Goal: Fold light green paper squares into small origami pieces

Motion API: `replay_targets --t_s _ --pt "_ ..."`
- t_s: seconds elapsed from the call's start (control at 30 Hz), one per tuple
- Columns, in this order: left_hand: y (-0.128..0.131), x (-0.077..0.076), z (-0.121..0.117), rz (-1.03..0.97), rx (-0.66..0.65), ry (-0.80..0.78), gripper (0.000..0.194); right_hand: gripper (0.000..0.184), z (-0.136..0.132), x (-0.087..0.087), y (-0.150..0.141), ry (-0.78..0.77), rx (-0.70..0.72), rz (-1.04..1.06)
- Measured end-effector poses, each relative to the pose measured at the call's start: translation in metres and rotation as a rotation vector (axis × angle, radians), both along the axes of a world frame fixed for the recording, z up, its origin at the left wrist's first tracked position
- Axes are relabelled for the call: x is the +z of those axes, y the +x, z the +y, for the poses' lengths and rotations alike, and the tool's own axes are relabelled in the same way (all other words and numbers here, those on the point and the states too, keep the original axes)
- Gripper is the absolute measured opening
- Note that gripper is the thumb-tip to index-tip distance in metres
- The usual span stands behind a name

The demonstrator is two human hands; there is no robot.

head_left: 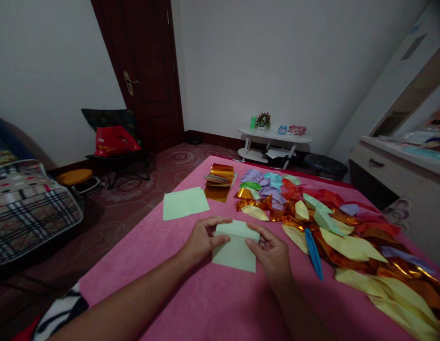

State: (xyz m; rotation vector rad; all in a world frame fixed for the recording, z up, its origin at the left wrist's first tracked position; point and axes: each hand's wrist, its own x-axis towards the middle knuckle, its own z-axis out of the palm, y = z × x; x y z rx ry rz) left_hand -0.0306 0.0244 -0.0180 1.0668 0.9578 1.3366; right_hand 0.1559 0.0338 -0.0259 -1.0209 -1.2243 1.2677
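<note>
A pale green sheet of paper point(236, 253) is held up between my two hands above the pink tabletop. Its upper edge is folded over in a narrow strip. My left hand point(204, 239) pinches the left side between thumb and fingers. On the opposite side, my right hand point(271, 248) grips the paper the same way. Just beyond my left hand lies a stack of pale green paper point(185, 203). Gold foil sheets point(219, 182) are piled behind it. To the right spread many folded paper shapes in yellow point(351, 244), purple, red and gold.
A blue, long oval object point(313, 254) lies right of my right hand on the pink table point(163, 284). Beyond the table stand a white side table point(277, 136), a dark round stool point(325, 164) and a chair with a red bag point(115, 140). A drawer cabinet point(397, 173) stands at the right.
</note>
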Motion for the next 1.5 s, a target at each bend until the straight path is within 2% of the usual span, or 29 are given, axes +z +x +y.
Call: replay_targets --t_s 0.2,0.47,0.57,0.7,0.8,0.97,1.23,1.4,1.5 --pt "0.002 0.003 -0.001 0.073 0.07 0.011 0.03 0.044 0.001 -0.004 0.0 0.009 -0.04 -0.025" --pt "0.002 0.001 -0.001 -0.075 0.086 -0.143 0.031 0.042 0.0 -0.004 -0.002 0.062 0.007 -0.04" --pt "0.002 0.0 -0.001 -0.078 0.04 -0.148 0.031 0.038 0.0 -0.004 -0.001 0.069 -0.008 -0.058" --pt "0.002 0.0 -0.002 0.003 -0.032 -0.065 0.035 0.039 0.002 -0.003 0.0 0.042 -0.04 -0.011" --pt "0.002 -0.001 -0.002 0.088 0.012 0.013 0.032 0.042 0.002 -0.002 -0.001 0.034 -0.035 0.012" --pt "0.003 -0.004 -0.001 0.113 0.095 -0.037 0.032 0.041 0.002 -0.006 -0.002 0.075 -0.002 -0.049" --pt "0.004 -0.005 -0.001 0.149 0.133 -0.057 0.028 0.023 0.003 -0.013 0.003 0.207 -0.019 -0.29" --pt "0.003 -0.007 -0.001 0.187 0.139 -0.003 0.025 0.019 0.004 -0.01 0.004 0.251 -0.04 -0.317" --pt "0.0 -0.007 0.001 0.311 0.175 0.098 0.025 0.017 0.004 -0.007 0.005 0.288 -0.069 -0.296"
